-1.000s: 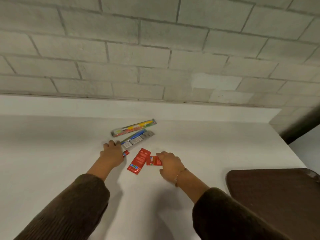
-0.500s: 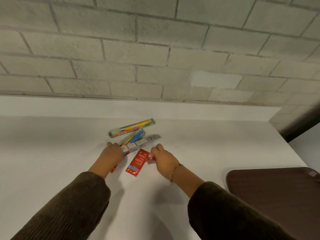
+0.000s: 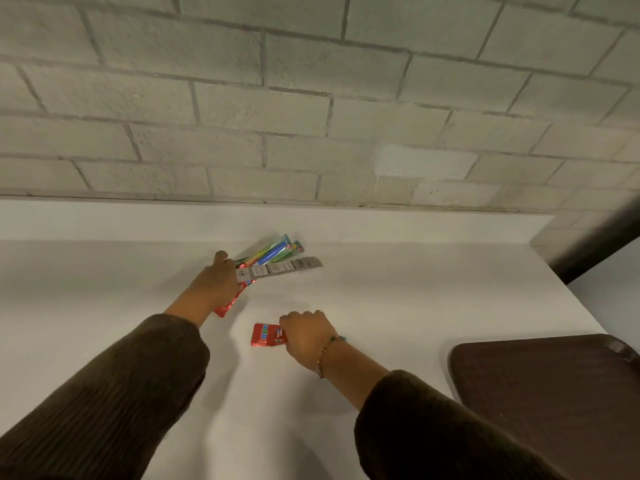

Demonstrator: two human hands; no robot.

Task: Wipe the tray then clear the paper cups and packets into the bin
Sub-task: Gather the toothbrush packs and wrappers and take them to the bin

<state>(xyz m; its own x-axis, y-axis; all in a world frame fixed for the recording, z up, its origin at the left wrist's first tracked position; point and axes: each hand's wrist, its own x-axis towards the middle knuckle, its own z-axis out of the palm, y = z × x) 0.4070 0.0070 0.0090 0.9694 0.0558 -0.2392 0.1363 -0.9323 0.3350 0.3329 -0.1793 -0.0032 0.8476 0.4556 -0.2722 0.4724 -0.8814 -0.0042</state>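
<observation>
My left hand (image 3: 215,283) grips a bunch of long packets (image 3: 277,261) near the back of the white counter: colourful toothbrush packs, a grey strip and a red sachet (image 3: 230,301) that sticks out below the palm. My right hand (image 3: 306,336) pinches small red packets (image 3: 266,335) just above the counter, nearer to me. A dark brown tray (image 3: 547,393) lies at the right edge. No paper cups or bin are in view.
The white counter (image 3: 104,306) runs to a low white upstand and a grey brick wall (image 3: 311,116). The counter's right end drops off beside a dark strip (image 3: 595,247). Brown sleeves cover both forearms.
My left hand has gathered the long packets and the larger red sachet and lifted them. My right hand drew back towards me with the small red packets.
</observation>
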